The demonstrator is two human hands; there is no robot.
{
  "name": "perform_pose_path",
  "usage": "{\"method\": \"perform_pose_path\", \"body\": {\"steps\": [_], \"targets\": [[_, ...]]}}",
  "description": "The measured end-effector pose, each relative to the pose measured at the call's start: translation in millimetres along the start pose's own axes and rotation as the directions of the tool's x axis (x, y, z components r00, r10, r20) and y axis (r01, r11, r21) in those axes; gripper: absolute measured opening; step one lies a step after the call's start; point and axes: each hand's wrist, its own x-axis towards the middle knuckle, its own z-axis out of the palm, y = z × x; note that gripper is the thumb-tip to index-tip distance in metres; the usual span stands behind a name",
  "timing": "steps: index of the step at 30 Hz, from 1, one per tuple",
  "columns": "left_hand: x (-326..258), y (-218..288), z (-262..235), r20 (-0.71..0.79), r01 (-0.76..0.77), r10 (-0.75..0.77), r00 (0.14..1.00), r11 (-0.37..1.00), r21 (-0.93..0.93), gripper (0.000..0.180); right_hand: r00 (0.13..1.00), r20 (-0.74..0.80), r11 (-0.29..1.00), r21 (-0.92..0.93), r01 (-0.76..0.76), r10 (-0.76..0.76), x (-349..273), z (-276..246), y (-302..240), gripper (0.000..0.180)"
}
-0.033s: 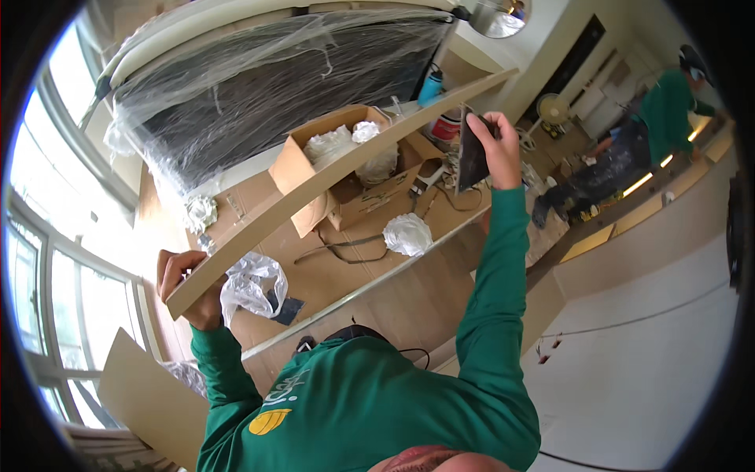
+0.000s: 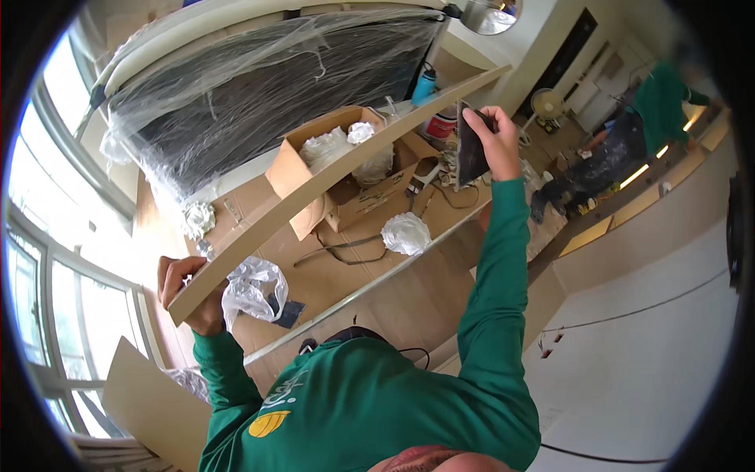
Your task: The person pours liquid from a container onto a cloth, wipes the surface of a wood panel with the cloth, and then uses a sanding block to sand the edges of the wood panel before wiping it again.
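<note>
A long, narrow beige board [image 2: 340, 171] slants across the view, its near end low at the left and its far end high at the right. My left hand [image 2: 190, 293] is closed around the board near its near end, with the fingers curled over the outer edge. My right hand [image 2: 495, 140] pinches a dark rectangular sheet that looks like folded sandpaper [image 2: 472, 153], thumb on its face. The sheet is close beside the board's far part; I cannot tell whether they touch. Some of the right fingers are hidden behind it.
Below the board, a cardboard box [image 2: 286, 168] holds crumpled white material. A plastic bag [image 2: 255, 287], a crumpled white bundle [image 2: 406, 234] and a strap [image 2: 338, 250] lie on floor cardboard. A blue bottle [image 2: 425, 85] stands beyond. At right, a co-worker in green [image 2: 659, 102] bends over.
The view has shifted slightly. The board's far end and the right hand with the sandpaper sit a little further left in the picture; both grips look the same.
</note>
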Motion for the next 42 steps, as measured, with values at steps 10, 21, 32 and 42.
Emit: {"method": "perform_pose_path", "body": {"steps": [10,21,32,42], "targets": [[1,-1,1,0.021,-0.029,0.029,0.999,1.000,-0.009,0.026,0.996,-0.081,0.870,-0.492,-0.016,-0.028,52,-11,16,0.066],[-5,-7,-2,0.033,-0.097,0.096,0.995,0.995,0.024,0.047,0.987,0.048,0.817,-0.556,0.155,-0.155,45,-7,9,0.063],[-8,-11,-1,0.031,-0.088,0.087,0.996,0.995,0.046,0.057,0.972,0.131,0.844,-0.483,0.233,-0.193,-15,29,-41,0.055],[-10,-10,-2,0.052,-0.117,0.115,0.992,0.992,0.046,0.057,0.918,0.204,0.802,-0.447,0.397,-0.340,-56,52,-73,0.043]]}}
